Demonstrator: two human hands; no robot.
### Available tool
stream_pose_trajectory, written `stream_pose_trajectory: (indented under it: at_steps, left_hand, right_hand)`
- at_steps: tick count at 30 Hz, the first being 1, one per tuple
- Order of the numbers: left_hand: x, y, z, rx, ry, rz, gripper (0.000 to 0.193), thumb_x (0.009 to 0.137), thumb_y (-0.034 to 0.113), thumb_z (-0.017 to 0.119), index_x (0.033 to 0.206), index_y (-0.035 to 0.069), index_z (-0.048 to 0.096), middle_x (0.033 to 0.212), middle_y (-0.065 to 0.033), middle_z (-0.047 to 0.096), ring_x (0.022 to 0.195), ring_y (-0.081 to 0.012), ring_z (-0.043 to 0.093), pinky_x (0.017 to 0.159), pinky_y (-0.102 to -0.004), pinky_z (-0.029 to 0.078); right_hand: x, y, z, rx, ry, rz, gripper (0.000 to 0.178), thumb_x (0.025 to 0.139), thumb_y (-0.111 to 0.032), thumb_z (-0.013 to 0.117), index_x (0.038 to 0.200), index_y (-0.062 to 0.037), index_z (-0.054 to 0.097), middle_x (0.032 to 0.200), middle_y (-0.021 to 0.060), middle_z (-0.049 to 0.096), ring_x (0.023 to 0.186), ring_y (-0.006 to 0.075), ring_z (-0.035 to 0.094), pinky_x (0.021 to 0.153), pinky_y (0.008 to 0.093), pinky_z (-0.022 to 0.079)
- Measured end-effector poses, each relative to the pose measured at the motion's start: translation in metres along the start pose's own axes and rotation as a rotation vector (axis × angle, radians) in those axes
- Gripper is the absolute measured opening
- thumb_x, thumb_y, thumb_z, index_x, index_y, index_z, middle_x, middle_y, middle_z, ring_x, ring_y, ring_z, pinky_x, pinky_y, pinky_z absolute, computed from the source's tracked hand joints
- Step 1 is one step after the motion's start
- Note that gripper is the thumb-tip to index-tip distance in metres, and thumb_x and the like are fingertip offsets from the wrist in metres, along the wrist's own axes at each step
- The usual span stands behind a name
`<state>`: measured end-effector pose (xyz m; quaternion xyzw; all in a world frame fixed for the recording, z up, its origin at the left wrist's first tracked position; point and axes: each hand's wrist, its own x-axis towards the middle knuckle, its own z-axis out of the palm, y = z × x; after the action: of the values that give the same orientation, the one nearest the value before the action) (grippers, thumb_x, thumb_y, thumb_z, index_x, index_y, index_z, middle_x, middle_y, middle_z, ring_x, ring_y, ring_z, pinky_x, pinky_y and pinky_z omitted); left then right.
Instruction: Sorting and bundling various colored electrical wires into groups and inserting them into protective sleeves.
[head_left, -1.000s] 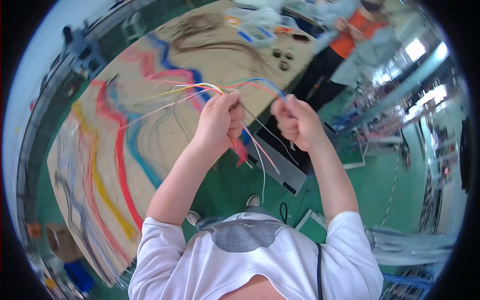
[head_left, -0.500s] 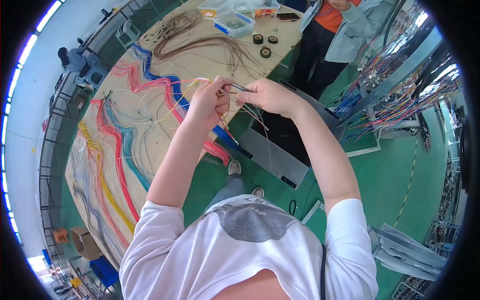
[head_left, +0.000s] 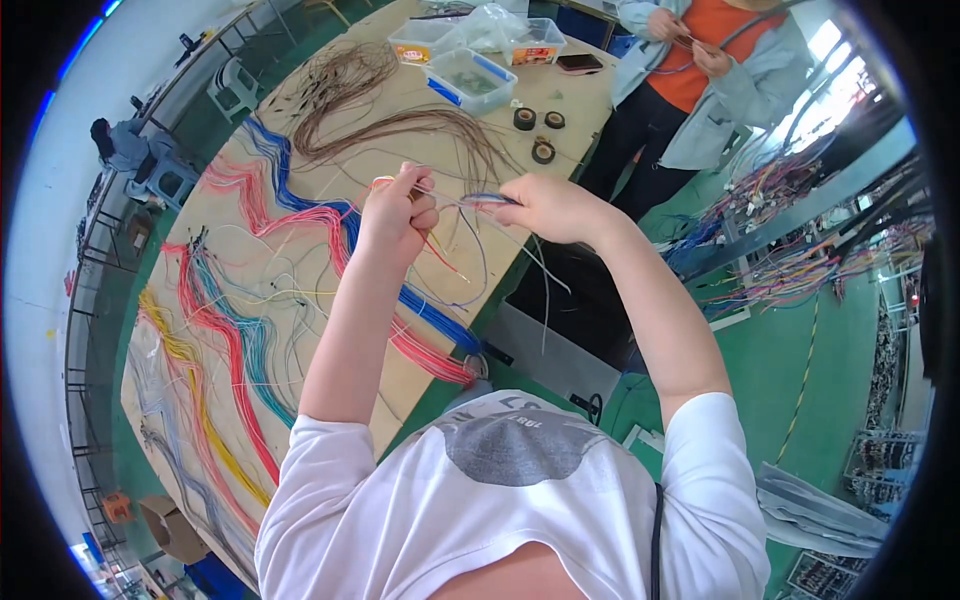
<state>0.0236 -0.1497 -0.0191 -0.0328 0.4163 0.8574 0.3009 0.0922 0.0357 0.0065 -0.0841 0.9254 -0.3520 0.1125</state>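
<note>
My left hand [head_left: 398, 212] is raised over the wooden table [head_left: 300, 200] with its fingers closed on a bundle of thin wires [head_left: 455, 200]. My right hand [head_left: 545, 207] pinches the same wires a short way to the right, the strands stretched between the two hands. Loose ends of the wires hang down in loops [head_left: 470, 270] below the hands. Bunches of red wires [head_left: 300, 215], blue wires [head_left: 430, 310] and yellow wires [head_left: 190, 380] lie spread on the table under my left arm.
Brown wires [head_left: 400, 120], clear plastic boxes [head_left: 470, 75] and rolls of black tape [head_left: 535, 135] lie at the table's far end. Another person [head_left: 700, 70] in an orange top stands there handling wires. A rack of coloured cable harnesses [head_left: 790, 250] is at right.
Both hands have come close together on the wires and shifted toward the table's far end; a second ago they were held further apart, strands fanning out leftward.
</note>
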Motion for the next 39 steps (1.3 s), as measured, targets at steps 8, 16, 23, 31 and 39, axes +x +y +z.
stream_pose_trajectory:
  at_steps: [8,16,23,31,39]
  left_hand:
    - [0.054,0.050,-0.050,-0.266,-0.002,-0.155,0.023,0.090,0.019,0.034,0.090,-0.002,0.043,0.069,-0.0017,0.036,0.047,-0.0045,0.025,0.038,-0.0165,0.021]
    - [0.064,0.055,-0.051,-0.378,-0.030,-0.120,0.024,0.088,0.020,0.038,0.096,-0.003,0.043,0.070,-0.0033,0.039,0.045,-0.0038,0.025,0.036,-0.0162,0.021]
    - [0.045,0.027,-0.012,0.036,-0.040,-0.053,0.026,0.088,0.022,0.039,0.095,-0.002,0.048,0.064,0.0017,0.040,0.044,-0.0036,0.024,0.038,-0.0174,0.020]
    - [0.030,0.016,-0.002,0.200,0.054,0.004,0.022,0.086,0.020,0.042,0.086,0.000,0.050,0.063,0.0017,0.039,0.042,-0.0036,0.025,0.037,-0.0182,0.019]
    - [0.006,0.002,0.009,0.368,-0.021,-0.092,0.020,0.085,0.021,0.042,0.074,0.006,0.049,0.077,-0.0072,0.056,0.047,-0.0041,0.030,0.039,-0.0167,0.024]
  right_hand:
    - [0.023,0.015,-0.005,0.055,-0.129,0.195,0.020,0.077,-0.022,0.053,0.074,-0.0019,0.053,0.051,-0.0001,0.038,0.049,0.0079,0.036,0.044,0.0249,0.029]
    - [0.043,0.033,-0.006,0.293,-0.236,0.195,0.020,0.077,-0.023,0.054,0.076,-0.0027,0.056,0.058,-0.0003,0.047,0.051,0.0075,0.041,0.046,0.0237,0.032]
    - [0.057,0.030,-0.013,0.810,-0.332,0.151,0.017,0.080,-0.021,0.055,0.078,-0.0043,0.056,0.054,-0.0060,0.040,0.040,0.0013,0.026,0.037,0.0185,0.017]
    - [0.060,0.019,-0.023,0.613,-0.354,0.115,0.020,0.079,-0.024,0.055,0.080,-0.0045,0.059,0.053,-0.0083,0.036,0.040,0.0011,0.026,0.037,0.0176,0.017]
    - [0.103,0.005,-0.046,0.827,-0.339,0.098,0.022,0.082,-0.026,0.049,0.071,-0.0071,0.051,0.050,-0.0092,0.029,0.038,0.0009,0.021,0.034,0.0182,0.014]
